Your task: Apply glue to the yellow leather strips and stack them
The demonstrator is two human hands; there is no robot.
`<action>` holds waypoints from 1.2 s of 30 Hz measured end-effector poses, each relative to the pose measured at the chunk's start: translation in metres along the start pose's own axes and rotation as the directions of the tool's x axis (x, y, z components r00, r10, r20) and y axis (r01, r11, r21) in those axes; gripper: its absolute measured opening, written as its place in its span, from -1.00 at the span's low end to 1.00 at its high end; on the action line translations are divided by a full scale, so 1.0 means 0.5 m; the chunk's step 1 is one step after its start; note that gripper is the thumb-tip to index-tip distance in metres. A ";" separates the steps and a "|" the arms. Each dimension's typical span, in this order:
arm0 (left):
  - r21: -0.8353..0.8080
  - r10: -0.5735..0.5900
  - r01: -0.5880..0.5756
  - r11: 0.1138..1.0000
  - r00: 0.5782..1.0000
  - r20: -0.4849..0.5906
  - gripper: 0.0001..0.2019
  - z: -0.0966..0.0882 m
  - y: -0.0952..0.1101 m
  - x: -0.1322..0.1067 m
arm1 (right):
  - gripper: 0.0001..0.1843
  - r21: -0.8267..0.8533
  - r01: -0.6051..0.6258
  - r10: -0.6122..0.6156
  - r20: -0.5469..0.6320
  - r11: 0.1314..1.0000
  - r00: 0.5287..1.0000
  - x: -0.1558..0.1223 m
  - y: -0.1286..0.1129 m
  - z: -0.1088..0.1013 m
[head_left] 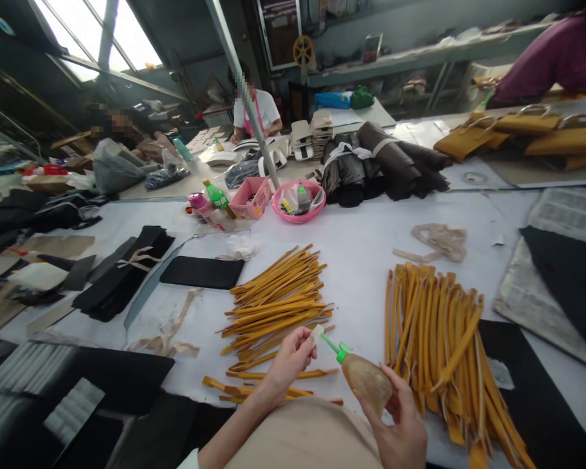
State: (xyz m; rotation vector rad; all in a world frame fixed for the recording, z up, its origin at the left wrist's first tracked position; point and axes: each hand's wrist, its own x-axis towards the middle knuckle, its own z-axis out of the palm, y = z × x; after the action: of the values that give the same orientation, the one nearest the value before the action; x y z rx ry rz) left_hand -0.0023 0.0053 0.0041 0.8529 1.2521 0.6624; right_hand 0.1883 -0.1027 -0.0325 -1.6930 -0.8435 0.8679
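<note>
In my right hand [395, 417] is a squeeze glue bottle [366, 380], brownish, with a green cap and a thin green nozzle. The nozzle points up and left. My left hand [293, 358] pinches a small pale whitish piece [317, 333] right at the nozzle's tip; whether they touch I cannot tell. Beyond and under my left hand lies a spread of mustard-yellow leather strips [278, 306]. To the right of the bottle is a second, thicker pile of the same strips [430, 332].
A pink basket [299, 218] and a pink box [250, 198] stand mid-table beside a green-labelled bottle [217, 195]. Black stacked pieces [127, 273] lie left, dark rolls [385, 159] behind, yellow bags [542, 133] at back right. A co-worker [256, 111] sits across; others work at both sides.
</note>
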 end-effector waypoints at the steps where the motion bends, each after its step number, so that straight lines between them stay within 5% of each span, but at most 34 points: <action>1: -0.002 0.002 -0.002 1.000 1.000 -0.001 -0.69 0.000 0.001 0.000 | -0.33 -0.004 0.010 -0.010 0.006 1.000 1.000 0.001 0.000 0.000; 22: -0.033 0.009 -0.009 0.999 1.000 0.009 -0.65 0.001 0.000 0.001 | -0.23 0.054 -0.103 0.105 -0.022 0.993 0.994 0.006 0.002 -0.002; 28: -0.031 0.024 -0.023 0.999 0.999 0.029 -0.64 0.004 0.000 -0.001 | -0.24 0.113 -0.113 0.107 0.059 0.987 0.992 0.006 0.009 0.003; 36: -0.040 0.011 -0.011 0.999 1.000 0.004 -0.64 0.005 0.001 -0.001 | -0.26 0.139 -0.069 0.078 -0.061 0.988 0.995 -0.002 -0.013 0.020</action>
State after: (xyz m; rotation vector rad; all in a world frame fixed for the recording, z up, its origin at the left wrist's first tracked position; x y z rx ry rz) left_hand 0.0000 0.0048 0.0052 0.8282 1.2267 0.6924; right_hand 0.1781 -0.0975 -0.0285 -1.6311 -0.6656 0.8944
